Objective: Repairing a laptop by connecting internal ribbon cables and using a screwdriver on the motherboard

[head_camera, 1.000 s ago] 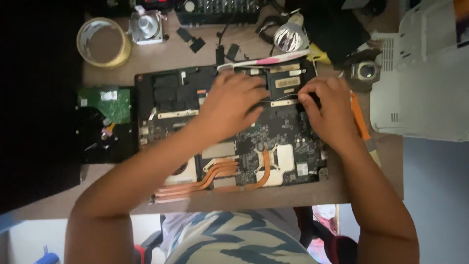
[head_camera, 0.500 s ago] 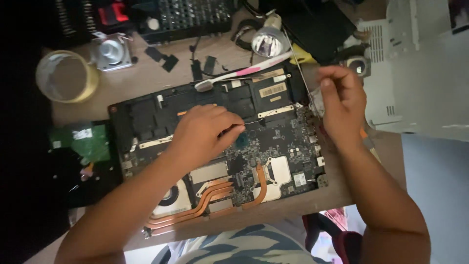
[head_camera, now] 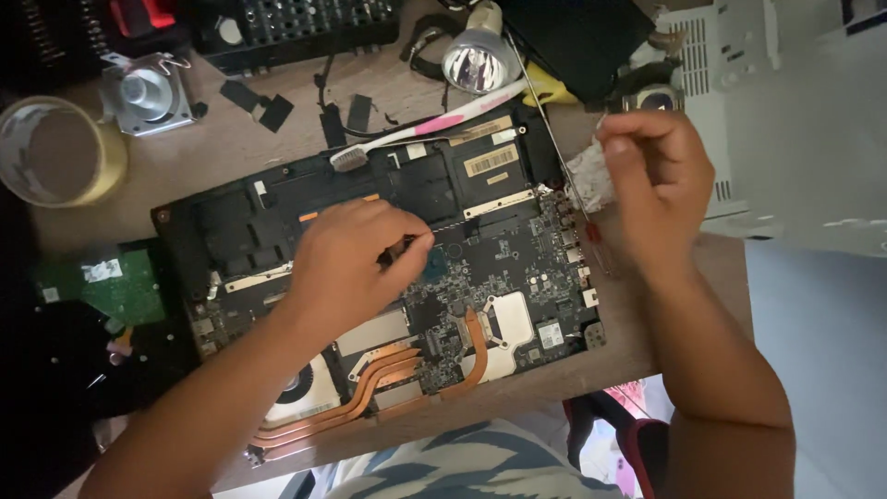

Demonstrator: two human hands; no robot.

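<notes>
An opened laptop base (head_camera: 231,231) lies on the wooden table, its dark circuit board (head_camera: 517,268), copper heat pipes (head_camera: 370,383) and fan (head_camera: 305,393) exposed. My left hand (head_camera: 356,263) rests on the middle of the board, thumb and forefinger pinched on a small dark part (head_camera: 407,249). My right hand (head_camera: 656,180) is raised over the board's right edge, fingers closed beside a crumpled whitish wad (head_camera: 589,180) that it seems to hold. A thin screwdriver (head_camera: 554,139) with a red grip lies slanted just left of that hand.
A pink-and-white toothbrush (head_camera: 416,134) lies along the laptop's far edge. A tape roll (head_camera: 55,152), a small metal part (head_camera: 148,92) and a green circuit board (head_camera: 125,291) sit to the left. A lamp bulb (head_camera: 476,60) and a white device (head_camera: 795,120) stand behind and right.
My right hand has lifted off the board's right side and moved up and right, fingers closing. My left hand stays on the board's middle. The view has tilted and shifted.
</notes>
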